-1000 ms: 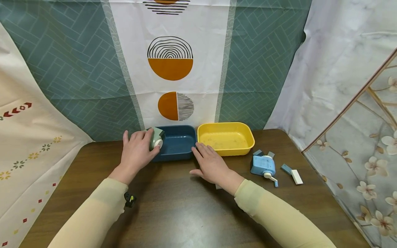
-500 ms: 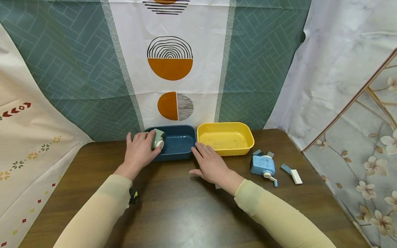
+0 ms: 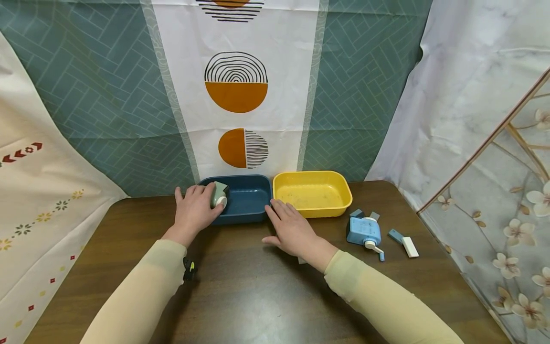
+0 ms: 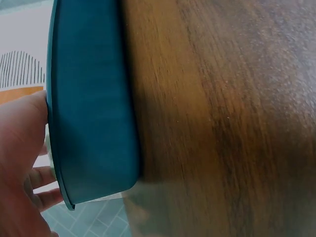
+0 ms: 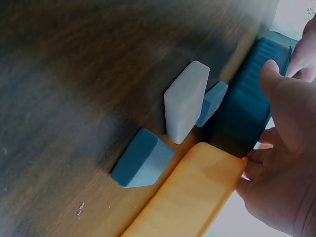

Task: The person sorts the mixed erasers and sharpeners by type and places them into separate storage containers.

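Note:
In the head view my left hand (image 3: 194, 210) reaches over the left end of the dark blue tray (image 3: 245, 218). Its fingers and thumb grip a pale green pencil sharpener (image 3: 218, 192) with a white round part, partly hidden by the hand. The left wrist view shows the left hand (image 4: 22, 148) behind the tray's rim, fingers curled inward. My right hand (image 3: 294, 231) has straight fingers, their tips at the meeting rims of the blue tray and the yellow tray (image 3: 313, 212). Below the right hand (image 5: 284, 133), a white eraser (image 5: 186, 101) and two blue erasers lie near the trays.
Right of the yellow tray lies a blue hand-crank pencil sharpener (image 3: 363, 230). Around it are a dark blue eraser (image 3: 357, 212), a grey eraser (image 3: 375, 215), a blue-grey eraser (image 3: 396, 234) and a white eraser (image 3: 410, 247). Patterned cloth (image 3: 365, 95) hangs behind the table (image 3: 240, 296).
My left hand has shifted slightly right and lower with the green pencil sharpener, which now sits deeper inside the blue tray's left end. The right hand has stayed in place.

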`<state>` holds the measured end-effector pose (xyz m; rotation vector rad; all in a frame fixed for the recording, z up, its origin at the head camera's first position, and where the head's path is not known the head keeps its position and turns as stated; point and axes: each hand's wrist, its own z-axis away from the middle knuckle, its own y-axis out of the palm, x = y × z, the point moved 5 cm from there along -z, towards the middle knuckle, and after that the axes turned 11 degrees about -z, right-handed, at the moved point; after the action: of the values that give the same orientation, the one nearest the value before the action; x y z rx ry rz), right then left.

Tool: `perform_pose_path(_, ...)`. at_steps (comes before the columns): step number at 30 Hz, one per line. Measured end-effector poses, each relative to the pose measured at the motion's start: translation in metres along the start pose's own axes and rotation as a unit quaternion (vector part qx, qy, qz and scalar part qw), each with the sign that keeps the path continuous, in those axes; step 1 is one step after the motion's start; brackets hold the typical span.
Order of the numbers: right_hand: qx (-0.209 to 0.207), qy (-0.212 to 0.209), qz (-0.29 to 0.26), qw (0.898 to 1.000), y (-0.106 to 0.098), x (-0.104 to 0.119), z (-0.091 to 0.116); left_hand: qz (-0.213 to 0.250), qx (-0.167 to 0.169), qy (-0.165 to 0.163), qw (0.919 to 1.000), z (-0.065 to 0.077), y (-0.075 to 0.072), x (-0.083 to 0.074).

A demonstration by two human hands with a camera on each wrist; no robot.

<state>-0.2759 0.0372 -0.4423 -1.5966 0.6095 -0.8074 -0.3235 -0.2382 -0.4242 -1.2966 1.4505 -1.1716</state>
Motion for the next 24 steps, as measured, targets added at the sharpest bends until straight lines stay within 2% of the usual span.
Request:
perform_pose_path(18, 0.007, -0.002, -0.012, 1.0, -0.0068, 0.0037, 0.0013, 0.005, 0.048, -0.019, 0.9986, -0.006, 0.0011, 0.0012)
perform_pose_path(24, -0.007, -0.012, -0.02, 1.0, -0.0093, 0.0054, 0.0017, 0.008, 0.052, -0.018, 0.9984, -0.0063, -0.0013, -0.001)
